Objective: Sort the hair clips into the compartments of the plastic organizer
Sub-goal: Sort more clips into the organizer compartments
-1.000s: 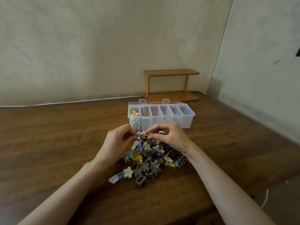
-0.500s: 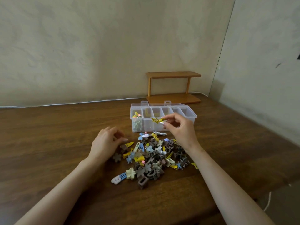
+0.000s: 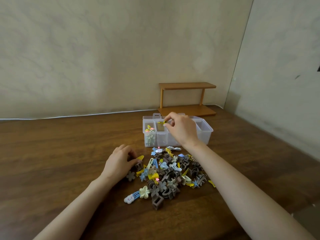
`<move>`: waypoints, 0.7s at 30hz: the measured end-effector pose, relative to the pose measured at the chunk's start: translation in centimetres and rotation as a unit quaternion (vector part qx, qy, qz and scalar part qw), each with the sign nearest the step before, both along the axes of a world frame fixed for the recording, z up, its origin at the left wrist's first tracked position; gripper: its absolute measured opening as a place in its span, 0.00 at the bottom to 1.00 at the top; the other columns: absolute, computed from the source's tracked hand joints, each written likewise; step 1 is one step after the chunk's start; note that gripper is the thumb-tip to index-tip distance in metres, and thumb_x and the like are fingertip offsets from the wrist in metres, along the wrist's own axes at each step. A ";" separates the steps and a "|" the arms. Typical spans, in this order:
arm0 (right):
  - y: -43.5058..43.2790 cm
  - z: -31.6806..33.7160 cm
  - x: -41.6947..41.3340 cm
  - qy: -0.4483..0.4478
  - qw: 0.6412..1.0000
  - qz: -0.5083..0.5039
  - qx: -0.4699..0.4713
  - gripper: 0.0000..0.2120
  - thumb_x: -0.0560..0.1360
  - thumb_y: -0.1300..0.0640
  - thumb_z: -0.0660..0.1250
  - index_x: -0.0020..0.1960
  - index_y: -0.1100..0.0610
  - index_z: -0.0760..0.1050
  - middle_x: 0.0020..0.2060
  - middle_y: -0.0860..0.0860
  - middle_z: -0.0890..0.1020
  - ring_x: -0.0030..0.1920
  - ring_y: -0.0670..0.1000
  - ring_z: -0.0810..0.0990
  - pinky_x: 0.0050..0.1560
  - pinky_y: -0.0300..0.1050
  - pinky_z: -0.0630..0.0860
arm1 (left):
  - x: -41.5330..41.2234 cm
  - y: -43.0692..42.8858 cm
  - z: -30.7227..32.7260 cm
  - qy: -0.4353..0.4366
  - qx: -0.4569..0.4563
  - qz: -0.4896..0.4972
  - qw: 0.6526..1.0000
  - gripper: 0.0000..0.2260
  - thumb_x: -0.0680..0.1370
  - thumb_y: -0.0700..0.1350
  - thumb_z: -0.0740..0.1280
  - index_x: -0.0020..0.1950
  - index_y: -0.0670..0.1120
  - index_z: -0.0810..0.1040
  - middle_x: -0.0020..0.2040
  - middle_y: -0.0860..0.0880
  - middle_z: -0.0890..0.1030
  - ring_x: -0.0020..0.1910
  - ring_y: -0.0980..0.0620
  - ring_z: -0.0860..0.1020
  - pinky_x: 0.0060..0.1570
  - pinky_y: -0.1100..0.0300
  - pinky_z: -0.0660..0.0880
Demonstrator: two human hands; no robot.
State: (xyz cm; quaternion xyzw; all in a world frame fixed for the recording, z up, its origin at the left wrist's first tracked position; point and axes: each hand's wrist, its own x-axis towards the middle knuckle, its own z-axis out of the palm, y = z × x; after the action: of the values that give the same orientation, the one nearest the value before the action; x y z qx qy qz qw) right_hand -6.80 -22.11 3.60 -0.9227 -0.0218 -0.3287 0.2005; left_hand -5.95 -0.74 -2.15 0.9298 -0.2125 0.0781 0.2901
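A clear plastic organizer [image 3: 206, 134] with a row of compartments stands on the wooden table. Its leftmost compartment holds several pastel clips [image 3: 150, 134]. My right hand [image 3: 181, 129] hovers over the second compartment from the left and pinches a small yellow star clip [image 3: 162, 122] between thumb and fingers. A pile of hair clips [image 3: 171, 172] in brown, blue, yellow and cream lies in front of the organizer. My left hand [image 3: 119, 162] rests at the pile's left edge, fingers curled on a yellow clip [image 3: 140, 158] beside a brown claw clip.
A small two-tier wooden shelf [image 3: 187, 98] stands against the wall behind the organizer. A white cable [image 3: 69, 116] runs along the table's back edge. The table's right edge [image 3: 294, 212] drops off near my right forearm.
My right hand has carried the yellow star clip from the pile up and over the organizer's second compartment. My left hand has moved down to the pile's left edge.
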 end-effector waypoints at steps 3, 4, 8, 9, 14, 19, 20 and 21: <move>0.4 0.4 1.1 0.051 0.996 -0.018 -0.068 0.11 0.75 0.51 0.68 0.55 0.53 0.79 0.46 0.49 0.82 0.51 0.50 0.77 0.53 0.45 0.70 | -0.2 0.2 0.0 0.006 -0.037 -0.002 0.999 0.06 0.72 0.48 0.71 0.41 0.50 0.74 0.43 0.54 0.75 0.44 0.54 0.74 0.43 0.59 0.74; 0.5 0.3 1.2 0.060 0.995 -0.016 -0.073 0.11 0.75 0.51 0.68 0.56 0.52 0.79 0.47 0.49 0.82 0.51 0.50 0.78 0.54 0.45 0.69 | -0.3 0.2 0.1 0.006 -0.050 -0.002 0.999 0.06 0.73 0.47 0.70 0.42 0.50 0.74 0.42 0.54 0.76 0.43 0.54 0.74 0.43 0.59 0.74; -0.2 -0.3 0.5 0.018 1.000 -0.003 -0.018 0.06 0.76 0.55 0.67 0.49 0.52 0.81 0.42 0.48 0.81 0.45 0.48 0.77 0.44 0.41 0.73 | -0.6 0.0 0.4 -0.012 -0.097 0.010 0.995 0.05 0.74 0.46 0.69 0.43 0.50 0.73 0.38 0.55 0.77 0.37 0.57 0.75 0.36 0.62 0.73; -0.5 -0.3 0.2 0.008 1.000 0.000 0.005 0.06 0.76 0.56 0.66 0.49 0.53 0.81 0.42 0.47 0.80 0.43 0.46 0.76 0.40 0.38 0.72 | -0.7 -0.1 0.6 -0.014 -0.112 0.010 0.994 0.05 0.74 0.46 0.69 0.43 0.49 0.73 0.38 0.55 0.77 0.37 0.57 0.75 0.35 0.64 0.72; -0.3 0.4 -1.9 0.034 0.981 0.099 0.165 0.04 0.75 0.58 0.68 0.48 0.53 0.81 0.40 0.45 0.81 0.38 0.40 0.75 0.37 0.31 0.69 | -1.5 -0.5 1.1 -0.003 -0.193 -0.006 0.981 0.04 0.75 0.39 0.67 0.46 0.48 0.76 0.41 0.52 0.79 0.40 0.57 0.76 0.35 0.67 0.73; 1.9 -0.2 -3.4 0.200 0.944 0.214 0.155 0.06 0.71 0.51 0.72 0.47 0.51 0.82 0.38 0.45 0.83 0.36 0.38 0.77 0.37 0.31 0.72 | -2.5 -0.8 1.7 -0.007 -0.241 -0.037 0.970 0.04 0.74 0.39 0.69 0.47 0.45 0.78 0.40 0.50 0.80 0.39 0.54 0.79 0.38 0.67 0.78; 2.1 -0.4 -3.4 0.199 0.947 0.208 0.144 0.06 0.71 0.51 0.73 0.46 0.51 0.82 0.38 0.45 0.83 0.36 0.39 0.77 0.37 0.33 0.72 | -2.7 -0.9 1.9 -0.009 -0.244 -0.044 0.969 0.04 0.73 0.40 0.69 0.47 0.44 0.78 0.40 0.50 0.81 0.39 0.54 0.79 0.38 0.67 0.78; 2.3 -0.7 -3.3 0.195 0.950 0.201 0.140 0.06 0.71 0.51 0.73 0.46 0.52 0.82 0.38 0.45 0.83 0.36 0.40 0.77 0.38 0.36 0.73 | -2.9 -0.9 1.9 -0.010 -0.246 -0.050 0.968 0.04 0.73 0.40 0.69 0.47 0.44 0.78 0.40 0.50 0.81 0.38 0.54 0.80 0.38 0.67 0.78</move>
State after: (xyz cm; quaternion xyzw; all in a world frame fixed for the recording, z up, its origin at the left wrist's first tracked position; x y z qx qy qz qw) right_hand -10.15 -19.84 2.92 -0.9080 -0.1206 -0.0950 0.3898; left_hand -8.80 -1.65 -0.21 0.8173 -0.2358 0.1223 0.5112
